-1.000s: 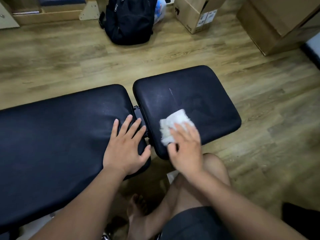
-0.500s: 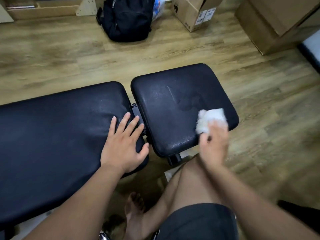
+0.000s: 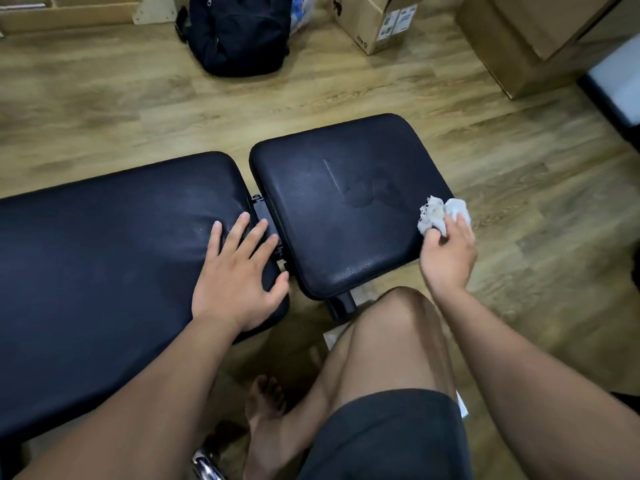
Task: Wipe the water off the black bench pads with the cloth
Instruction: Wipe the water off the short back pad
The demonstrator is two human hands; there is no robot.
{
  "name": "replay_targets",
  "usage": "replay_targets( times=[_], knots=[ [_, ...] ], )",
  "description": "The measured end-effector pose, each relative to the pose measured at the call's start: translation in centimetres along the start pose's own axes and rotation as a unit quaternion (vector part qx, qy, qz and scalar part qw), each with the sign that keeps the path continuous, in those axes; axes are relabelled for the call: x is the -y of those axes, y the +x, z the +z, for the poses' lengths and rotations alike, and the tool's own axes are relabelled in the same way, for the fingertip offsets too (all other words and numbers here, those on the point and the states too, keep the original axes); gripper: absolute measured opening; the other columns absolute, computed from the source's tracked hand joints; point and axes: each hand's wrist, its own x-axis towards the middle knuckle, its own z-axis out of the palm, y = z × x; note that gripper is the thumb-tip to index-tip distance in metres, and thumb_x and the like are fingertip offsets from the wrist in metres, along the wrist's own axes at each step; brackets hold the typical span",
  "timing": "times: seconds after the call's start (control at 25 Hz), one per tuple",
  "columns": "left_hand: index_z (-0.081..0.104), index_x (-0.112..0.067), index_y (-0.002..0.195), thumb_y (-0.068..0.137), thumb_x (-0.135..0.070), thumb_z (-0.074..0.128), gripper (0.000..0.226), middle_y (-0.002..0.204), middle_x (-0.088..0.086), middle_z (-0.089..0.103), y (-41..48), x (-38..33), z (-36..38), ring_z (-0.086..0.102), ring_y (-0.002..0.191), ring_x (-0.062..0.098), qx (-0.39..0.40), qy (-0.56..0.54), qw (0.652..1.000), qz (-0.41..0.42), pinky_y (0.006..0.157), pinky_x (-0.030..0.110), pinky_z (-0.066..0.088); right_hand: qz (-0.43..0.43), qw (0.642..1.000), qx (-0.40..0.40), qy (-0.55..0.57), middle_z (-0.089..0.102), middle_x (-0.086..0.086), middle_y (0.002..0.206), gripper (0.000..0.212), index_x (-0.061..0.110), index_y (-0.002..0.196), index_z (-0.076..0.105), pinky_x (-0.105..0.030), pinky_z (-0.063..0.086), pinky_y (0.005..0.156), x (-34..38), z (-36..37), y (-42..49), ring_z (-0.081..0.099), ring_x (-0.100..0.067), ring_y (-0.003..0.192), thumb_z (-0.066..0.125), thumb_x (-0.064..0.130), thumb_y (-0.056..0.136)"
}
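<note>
Two black pads lie across the middle of the frame: one long pad (image 3: 104, 258) at the left and one short pad (image 3: 346, 237) right of centre. One dark patch (image 3: 363, 199) marks the short pad. One white cloth (image 3: 440, 213) is at that pad's right edge. Two hands show: the left hand (image 3: 239, 275) at lower centre, the right hand (image 3: 448, 251) at the right. One black backpack (image 3: 239, 32) stands at upper centre. Two cardboard boxes show at the upper right, one small box (image 3: 367, 26) and one large box (image 3: 540, 36). One bare foot (image 3: 266, 420) and one knee (image 3: 398, 327) fill the lower middle.
</note>
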Motion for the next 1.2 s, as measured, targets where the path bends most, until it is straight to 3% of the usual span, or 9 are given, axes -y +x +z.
replay_targets(
  times=[0.16,0.28,0.36,0.52,0.68,0.88,1.04,1.12,1.2],
  knots=[
    [0.044,-0.026,0.145,0.088,-0.062,0.028,0.069,0.157,-0.003,0.032,0.0,0.0,-0.1,0.01,0.15,0.022,0.005,0.003,1.0,-0.005,0.121,0.052,0.007,0.183,0.976,-0.012,0.117,0.033,-0.009,0.154,0.048,0.019,0.144,0.043,-0.032,0.029,0.11,4.8,2.6,-9.7,0.037,-0.029,0.136,0.046,0.027,0.096],
    [0.047,-0.025,0.143,0.087,-0.062,0.029,0.069,0.156,-0.003,0.034,0.0,-0.1,0.0,0.012,0.15,0.022,0.001,0.003,1.0,-0.003,0.12,0.052,0.008,0.082,0.979,0.1,0.159,0.036,-0.002,0.154,0.05,0.03,0.143,0.044,-0.017,0.033,0.103,6.6,2.8,-19.8,0.042,-0.015,0.129,0.055,0.025,0.094],
    [0.048,-0.024,0.142,0.086,-0.061,0.03,0.069,0.156,-0.002,0.035,0.0,-0.1,0.0,0.013,0.15,0.022,0.003,-0.002,1.0,-0.001,0.121,0.052,0.008,0.038,0.975,0.144,0.163,0.05,0.0,0.144,0.05,0.037,0.141,0.044,-0.023,0.045,0.093,6.3,2.7,-22.1,0.056,-0.018,0.114,0.051,0.027,0.093],
    [0.045,-0.026,0.144,0.088,-0.061,0.028,0.068,0.157,-0.002,0.033,-0.1,-0.1,-0.2,0.01,0.15,0.022,0.004,-0.004,1.0,-0.004,0.121,0.052,0.006,0.137,0.983,0.052,0.106,0.063,-0.016,0.11,0.041,0.013,0.14,0.046,-0.031,0.042,0.077,2.7,1.7,-11.7,0.059,-0.04,0.105,0.044,0.018,0.099],
    [0.044,-0.025,0.145,0.089,-0.061,0.028,0.068,0.157,-0.002,0.032,-0.1,0.0,-0.1,0.009,0.15,0.022,0.001,-0.006,1.0,-0.001,0.121,0.052,0.006,0.194,0.978,-0.024,0.069,0.056,-0.018,0.129,0.032,0.011,0.124,0.055,-0.036,0.041,0.095,0.9,1.0,-0.5,0.053,-0.039,0.118,0.038,0.02,0.097],
    [0.044,-0.025,0.145,0.089,-0.061,0.029,0.068,0.157,-0.002,0.032,0.0,-0.1,0.0,0.011,0.15,0.022,0.005,-0.003,1.0,-0.001,0.121,0.052,0.007,-0.125,0.988,0.059,-0.065,0.04,-0.019,0.149,0.057,0.007,0.136,0.053,-0.05,0.018,0.117,6.1,4.0,-11.6,0.03,-0.037,0.141,0.032,0.025,0.086],
    [0.044,-0.025,0.145,0.088,-0.062,0.028,0.07,0.157,-0.002,0.032,-0.1,0.0,0.0,0.01,0.15,0.021,0.01,-0.001,1.0,0.0,0.121,0.052,0.007,-0.437,0.882,0.165,-0.065,0.055,-0.013,0.138,0.051,0.013,0.131,0.057,-0.055,0.024,0.112,5.9,3.0,-13.0,0.041,-0.027,0.136,0.043,0.024,0.084],
    [0.042,-0.026,0.146,0.089,-0.062,0.028,0.069,0.158,-0.003,0.03,-0.2,0.0,-0.1,0.008,0.151,0.021,0.011,-0.001,1.0,-0.006,0.121,0.052,0.005,-0.404,0.904,0.064,-0.121,0.064,-0.019,0.123,0.047,0.011,0.127,0.052,-0.057,0.039,0.1,2.9,1.6,-6.8,0.053,-0.033,0.12,0.042,0.024,0.082],
    [0.039,-0.026,0.147,0.09,-0.062,0.026,0.069,0.159,-0.003,0.028,-0.1,-0.1,-0.1,0.005,0.151,0.021,0.013,-0.004,1.0,-0.005,0.121,0.051,0.003,-0.209,0.961,0.034,-0.18,0.06,-0.025,0.121,0.046,0.01,0.122,0.053,-0.054,0.048,0.091,0.3,-0.7,0.8,0.056,-0.043,0.108,0.035,0.028,0.083]
  ],
)
